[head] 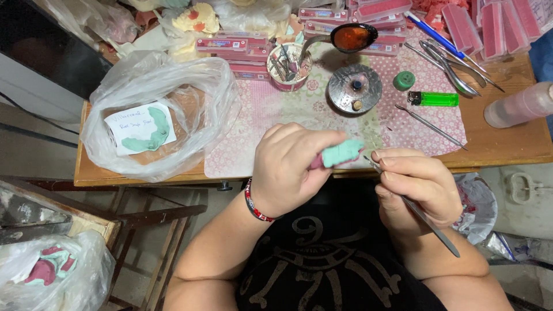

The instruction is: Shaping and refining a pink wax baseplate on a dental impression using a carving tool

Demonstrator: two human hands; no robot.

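Head camera looks down on a person seated at a wooden worktop (507, 144), both hands raised just in front of its near edge. The left hand (288, 167) is curled around a pale green dental cast (342, 153), fingers and thumb pinching it with a pink base just showing underneath. The right hand (417, 184) pinches a slim metal carving tool (429, 222) like a pen, its tip just beside the cast; whether it touches cannot be told. A red beaded bracelet (253, 206) circles the left wrist.

Behind the hands, a pink patterned mat (288, 115) carries a round metal burner (355, 88), a green lighter (433, 99), a small green cap (404, 80), a paper cup of tools (289, 66) and a ladle of orange wax (351, 37). To the left, an open plastic bag (155, 109) holds another green cast on a paper slip. Pliers (455, 66) and a thin probe (431, 125) lie to the right.
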